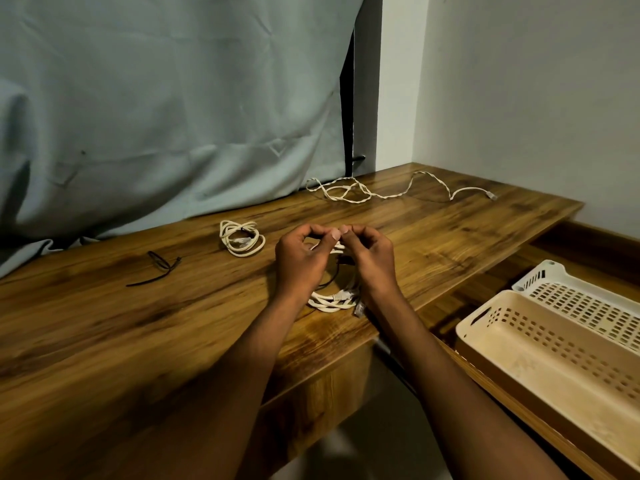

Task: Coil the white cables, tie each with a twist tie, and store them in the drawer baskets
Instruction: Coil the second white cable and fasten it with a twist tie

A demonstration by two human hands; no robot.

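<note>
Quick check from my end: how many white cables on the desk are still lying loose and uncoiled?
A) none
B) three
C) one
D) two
C: only the loose cable at the back of the desk sprawls uncoiled; the coiled cable lies bundled to the left, and the cable under the hands is already looped while the left hand and right hand work above it.

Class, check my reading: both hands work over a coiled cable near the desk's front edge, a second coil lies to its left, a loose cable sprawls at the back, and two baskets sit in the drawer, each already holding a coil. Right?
Not quite. In the head view the cream basket and the white basket hold no coil. The rest stands: hands over one coil, second coil to its left, loose cable at the back.
</note>
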